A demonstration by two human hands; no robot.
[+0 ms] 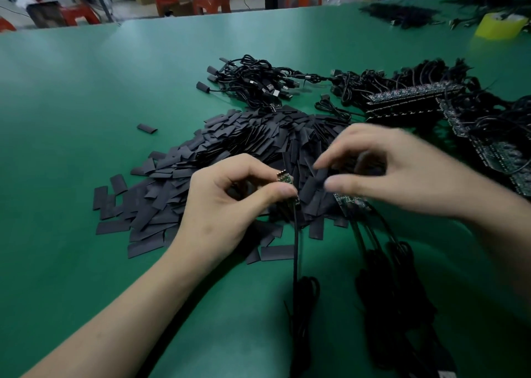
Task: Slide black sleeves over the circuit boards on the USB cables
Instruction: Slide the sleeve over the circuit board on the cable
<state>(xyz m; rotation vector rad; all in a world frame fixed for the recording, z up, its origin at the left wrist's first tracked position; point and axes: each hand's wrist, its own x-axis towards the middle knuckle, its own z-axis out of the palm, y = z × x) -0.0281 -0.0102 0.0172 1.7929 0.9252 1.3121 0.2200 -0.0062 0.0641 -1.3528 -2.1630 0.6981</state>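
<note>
at the near edge of the sleeve pile (230,153) the left hand (230,202) pinches a small green circuit board (285,180) between thumb and forefinger, and its cable (295,248) trails away from the pile toward the person. over the pile's near right part the blurred right hand (388,171) nips one black sleeve (319,176) between thumb and forefinger, its other fingers loosely spread.

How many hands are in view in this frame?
2. The left hand pinches a circuit board over the sleeve pile; the right hand, blurred, pinches a black sleeve just right of it. No other hand shows.
</note>
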